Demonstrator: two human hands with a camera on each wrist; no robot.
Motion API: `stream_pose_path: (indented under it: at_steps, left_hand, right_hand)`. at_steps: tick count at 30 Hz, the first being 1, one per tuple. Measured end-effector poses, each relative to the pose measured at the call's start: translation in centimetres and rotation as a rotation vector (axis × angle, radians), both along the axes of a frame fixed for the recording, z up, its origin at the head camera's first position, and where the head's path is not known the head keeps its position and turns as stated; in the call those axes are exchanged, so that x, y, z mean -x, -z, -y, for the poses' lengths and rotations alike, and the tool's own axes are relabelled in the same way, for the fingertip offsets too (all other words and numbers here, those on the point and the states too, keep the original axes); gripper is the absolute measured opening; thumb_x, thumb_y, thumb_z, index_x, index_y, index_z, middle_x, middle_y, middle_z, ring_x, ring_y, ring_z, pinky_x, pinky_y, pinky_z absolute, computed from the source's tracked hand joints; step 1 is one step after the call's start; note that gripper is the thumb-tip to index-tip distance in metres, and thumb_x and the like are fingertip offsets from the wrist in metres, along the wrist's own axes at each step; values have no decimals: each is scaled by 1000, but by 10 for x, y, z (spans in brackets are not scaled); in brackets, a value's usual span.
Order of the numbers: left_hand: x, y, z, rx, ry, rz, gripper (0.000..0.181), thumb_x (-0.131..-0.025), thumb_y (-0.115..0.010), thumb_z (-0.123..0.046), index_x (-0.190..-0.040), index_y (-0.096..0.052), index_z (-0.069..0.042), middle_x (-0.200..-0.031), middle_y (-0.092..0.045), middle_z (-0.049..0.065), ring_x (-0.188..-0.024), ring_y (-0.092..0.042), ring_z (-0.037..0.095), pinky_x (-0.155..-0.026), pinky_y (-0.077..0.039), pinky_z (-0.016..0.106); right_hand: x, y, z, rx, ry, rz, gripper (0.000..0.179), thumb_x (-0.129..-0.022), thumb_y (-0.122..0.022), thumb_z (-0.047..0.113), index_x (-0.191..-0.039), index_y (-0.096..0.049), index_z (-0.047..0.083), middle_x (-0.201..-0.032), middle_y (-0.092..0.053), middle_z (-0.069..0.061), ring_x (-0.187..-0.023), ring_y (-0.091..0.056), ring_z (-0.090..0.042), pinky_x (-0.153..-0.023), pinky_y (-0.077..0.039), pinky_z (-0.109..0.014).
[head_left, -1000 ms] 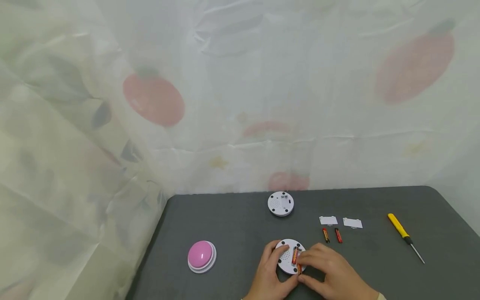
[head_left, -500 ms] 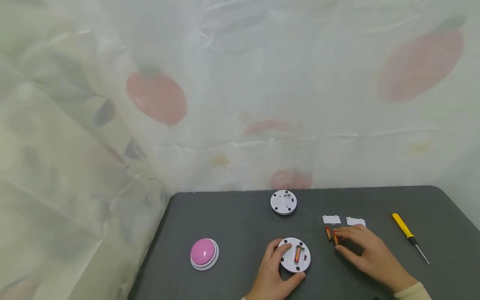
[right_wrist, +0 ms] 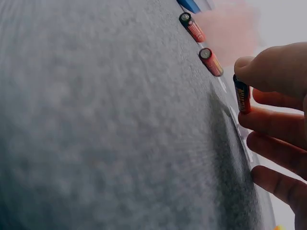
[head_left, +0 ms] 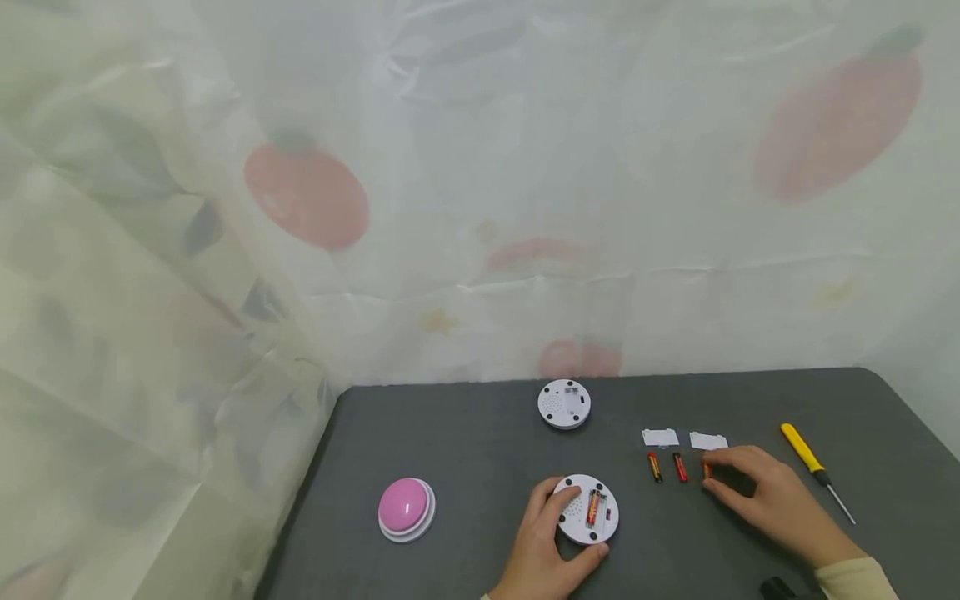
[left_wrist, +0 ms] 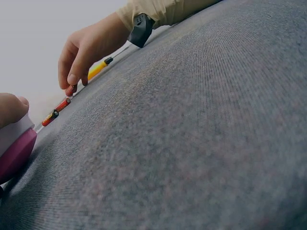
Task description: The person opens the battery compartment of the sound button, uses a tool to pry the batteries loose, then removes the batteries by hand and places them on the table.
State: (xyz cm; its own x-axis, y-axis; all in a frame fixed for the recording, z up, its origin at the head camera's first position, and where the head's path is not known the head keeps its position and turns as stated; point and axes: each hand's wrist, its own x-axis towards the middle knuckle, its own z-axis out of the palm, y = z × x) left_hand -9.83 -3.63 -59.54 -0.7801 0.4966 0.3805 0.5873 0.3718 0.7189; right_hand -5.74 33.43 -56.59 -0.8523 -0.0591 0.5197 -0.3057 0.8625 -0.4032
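Right fingers [right_wrist: 276, 125] shifted rightward, pinching a black-ended red battery [right_wrist: 242, 97].

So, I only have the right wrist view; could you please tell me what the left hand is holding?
Observer: The left hand grips a round white plastic device, its pink dome facing down.
Operator: Thank you; is there a battery in it?
Observer: Yes, at least one red cylindrical battery sits in its upturned underside.
Operator: And is there anything to the left of that hand?
Observer: Yes, a pink domed button on a round white base stands dome up there.
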Motion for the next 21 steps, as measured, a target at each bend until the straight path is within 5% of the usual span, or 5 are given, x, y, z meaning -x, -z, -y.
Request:
stream_pose_path:
  at_steps: [12, 21]
  left_hand:
    - [0, -1, 0, 7, 1, 34, 70, -94, -87, -46, -154, -57, -26, -155, -47, -2, -135, -56, 17, -109, -53, 39]
    - [-1, -5, 0, 23, -4, 56, 69, -94, -87, -46, -153, -57, -26, -155, -47, -2, -135, -56, 17, -109, -53, 40]
  right_hand:
    - [0, -2, -3, 35, 36, 45, 42, -75, -101, 12, -111, -81, 23, -113, -77, 5, -107, -65, 1, -93, -38, -1]
    - [1, 0, -3, 12, -21, 21, 47, -72, -100, 6, -113, -82, 21, -114, -75, 10, -110, -59, 5, -98, -36, -3]
